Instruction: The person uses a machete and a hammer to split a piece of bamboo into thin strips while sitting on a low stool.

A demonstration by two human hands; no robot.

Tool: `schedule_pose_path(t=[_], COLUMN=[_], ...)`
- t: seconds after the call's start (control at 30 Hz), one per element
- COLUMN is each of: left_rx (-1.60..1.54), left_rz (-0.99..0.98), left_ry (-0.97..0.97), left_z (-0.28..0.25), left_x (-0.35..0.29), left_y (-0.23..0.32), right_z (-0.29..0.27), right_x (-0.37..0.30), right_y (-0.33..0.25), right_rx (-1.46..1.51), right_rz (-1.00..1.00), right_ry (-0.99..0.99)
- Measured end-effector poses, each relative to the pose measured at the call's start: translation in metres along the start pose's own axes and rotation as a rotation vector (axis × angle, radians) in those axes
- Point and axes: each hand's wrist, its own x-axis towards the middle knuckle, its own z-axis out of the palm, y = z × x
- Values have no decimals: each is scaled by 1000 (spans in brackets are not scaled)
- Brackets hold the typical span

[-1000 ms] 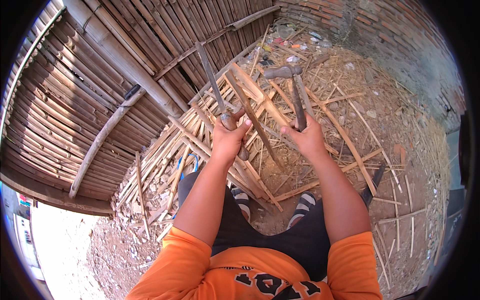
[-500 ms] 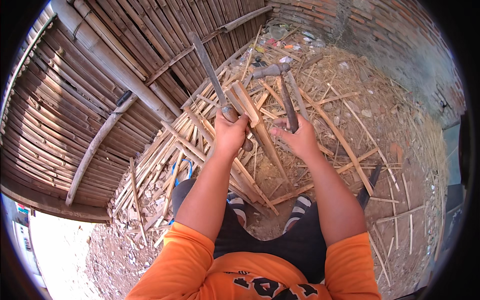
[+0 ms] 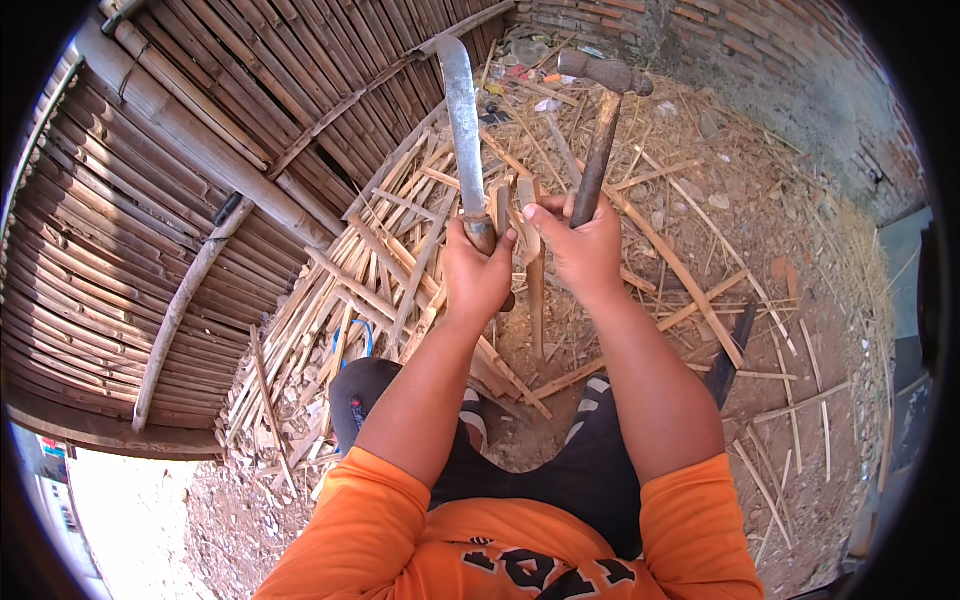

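Note:
My left hand [image 3: 476, 272] is closed around the wooden handle of a machete [image 3: 463, 125], whose broad blade points up and away from me. In my right hand [image 3: 585, 255] is a hammer [image 3: 597, 150], gripped by its dark wooden handle with the metal head uppermost. Between the two hands a long wooden stick [image 3: 536, 275] stands nearly upright, and my right thumb lies against its upper part. A second, shorter-looking piece of wood [image 3: 503, 205] shows just beside my left hand; its lower part is hidden. Whether my left fingers also hold it, I cannot tell.
Split wooden strips [image 3: 385, 270] lie heaped on the left, beside a slatted bamboo wall [image 3: 290, 85]. More sticks [image 3: 690, 275] cross the dirt at the right, near a dark flat blade-like object [image 3: 730, 360]. A brick wall [image 3: 740, 45] stands behind scattered litter.
The machete has swung more upright, its blade broadside to view. The hammer has risen and shifted right. The wood between my hands stands more upright, and two pieces now show apart at its top.

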Motion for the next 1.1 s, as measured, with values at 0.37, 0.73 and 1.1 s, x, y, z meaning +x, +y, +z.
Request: schedule_pose_path(t=[0.37,0.73,1.1], left_rx=[72,42,64], left_rz=[-90,-112,-175], left_ry=[103,48,-117], left_z=[-3,-6,-28], left_x=[13,13,8], left_y=[-16,-15,-2], right_z=[6,-8,-11], right_x=[-9,0,2], right_y=[-11,-42,-17], right_rx=[-7,256,-50], right_rz=[-198,-290,-209], right_ry=[236,335,239])
